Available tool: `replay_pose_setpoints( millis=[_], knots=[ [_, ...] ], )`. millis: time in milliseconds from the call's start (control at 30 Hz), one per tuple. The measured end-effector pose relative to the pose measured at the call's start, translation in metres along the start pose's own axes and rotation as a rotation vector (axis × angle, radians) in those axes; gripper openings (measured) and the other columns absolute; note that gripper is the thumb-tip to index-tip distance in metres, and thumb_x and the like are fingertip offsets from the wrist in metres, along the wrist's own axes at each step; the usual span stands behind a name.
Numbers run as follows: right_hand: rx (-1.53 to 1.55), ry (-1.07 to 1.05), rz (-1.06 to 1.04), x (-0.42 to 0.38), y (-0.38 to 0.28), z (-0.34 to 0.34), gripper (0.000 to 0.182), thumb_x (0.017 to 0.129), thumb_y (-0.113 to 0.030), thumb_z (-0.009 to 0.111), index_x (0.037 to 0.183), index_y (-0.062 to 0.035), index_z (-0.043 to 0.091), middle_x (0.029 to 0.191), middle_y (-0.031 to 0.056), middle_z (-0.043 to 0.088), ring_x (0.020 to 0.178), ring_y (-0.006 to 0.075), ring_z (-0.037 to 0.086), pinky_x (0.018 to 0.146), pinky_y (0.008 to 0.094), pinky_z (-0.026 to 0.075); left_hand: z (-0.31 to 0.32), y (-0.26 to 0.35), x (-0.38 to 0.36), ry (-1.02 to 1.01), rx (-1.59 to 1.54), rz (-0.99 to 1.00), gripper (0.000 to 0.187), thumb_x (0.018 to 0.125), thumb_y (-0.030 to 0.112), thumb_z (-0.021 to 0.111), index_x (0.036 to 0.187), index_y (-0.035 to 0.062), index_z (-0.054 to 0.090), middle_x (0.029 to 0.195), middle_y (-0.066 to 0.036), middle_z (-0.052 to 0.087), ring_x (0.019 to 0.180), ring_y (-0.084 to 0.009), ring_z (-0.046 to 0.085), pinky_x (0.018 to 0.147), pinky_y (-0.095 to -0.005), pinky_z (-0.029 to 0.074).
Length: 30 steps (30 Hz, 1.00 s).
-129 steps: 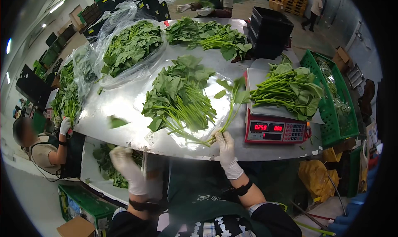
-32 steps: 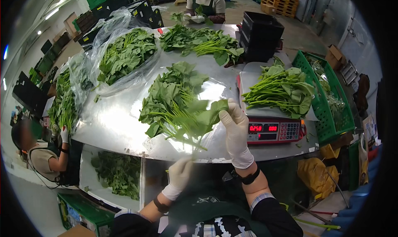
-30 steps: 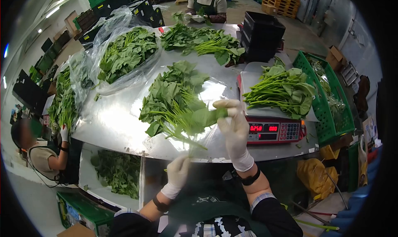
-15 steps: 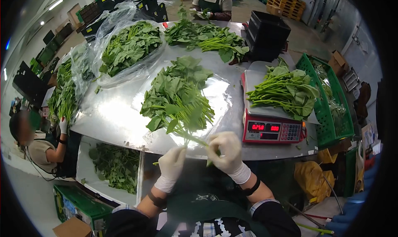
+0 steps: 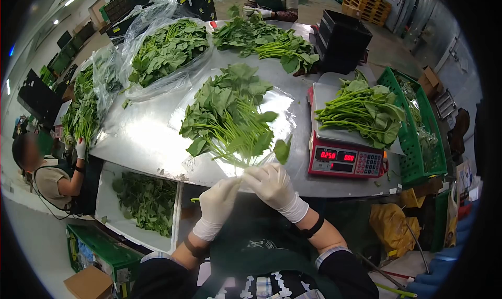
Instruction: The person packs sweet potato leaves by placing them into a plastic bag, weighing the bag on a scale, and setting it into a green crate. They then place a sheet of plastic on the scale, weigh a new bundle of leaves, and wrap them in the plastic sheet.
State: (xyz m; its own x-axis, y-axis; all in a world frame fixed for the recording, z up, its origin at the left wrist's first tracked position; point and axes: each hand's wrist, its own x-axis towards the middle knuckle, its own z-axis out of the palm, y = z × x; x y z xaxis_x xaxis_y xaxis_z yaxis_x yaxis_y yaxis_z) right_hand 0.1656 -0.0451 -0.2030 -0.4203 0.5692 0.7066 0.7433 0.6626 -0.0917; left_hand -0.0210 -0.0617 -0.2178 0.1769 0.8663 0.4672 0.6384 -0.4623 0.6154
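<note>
My left hand (image 5: 217,204), in a white glove, is closed with its fingertips pinched on a stem of leafy greens, and a green stem end (image 5: 195,199) pokes out at its left. Against it, my gloved right hand (image 5: 274,189) is also closed, pinching the same sprig where the fingers meet. The sprig's leaves (image 5: 282,151) are smeared by motion above my hands. Just beyond lies a pile of leafy greens (image 5: 222,110) on clear plastic film (image 5: 285,108). To the right, a red digital scale (image 5: 342,163) bears a bunch of greens (image 5: 361,110) and reads 0.258.
More greens (image 5: 170,50) lie in a plastic bag on the metal table (image 5: 141,126). Black crates (image 5: 342,42) stand at the back right, a green crate (image 5: 426,158) at the right. A white bin (image 5: 107,199) of leaves sits lower left. Co-workers stand left and opposite.
My right hand has moved left and up, and its fingertips now meet those of my left hand. My left hand has barely moved. The view has shifted slightly.
</note>
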Motion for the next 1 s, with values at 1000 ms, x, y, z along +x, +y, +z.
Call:
replay_pose_setpoints(
  millis=[1000],
  knots=[
    [-0.042, -0.052, 0.19, -0.009, 0.009, 0.029, 0.008, 0.078, -0.015, 0.067, 0.084, -0.013, 0.062, 0.082, 0.0021, 0.055, 0.074, 0.0233, 0.055, 0.068, 0.0364, 0.044, 0.004, -0.028, -0.005, -0.471, 0.017, -0.22, 0.022, 0.096, 0.018, 0.056, 0.111, 0.0082, 0.069, 0.075, -0.008, 0.069, 0.069, -0.0247, 0.069, 0.065, -0.0338, 0.053]
  ],
)
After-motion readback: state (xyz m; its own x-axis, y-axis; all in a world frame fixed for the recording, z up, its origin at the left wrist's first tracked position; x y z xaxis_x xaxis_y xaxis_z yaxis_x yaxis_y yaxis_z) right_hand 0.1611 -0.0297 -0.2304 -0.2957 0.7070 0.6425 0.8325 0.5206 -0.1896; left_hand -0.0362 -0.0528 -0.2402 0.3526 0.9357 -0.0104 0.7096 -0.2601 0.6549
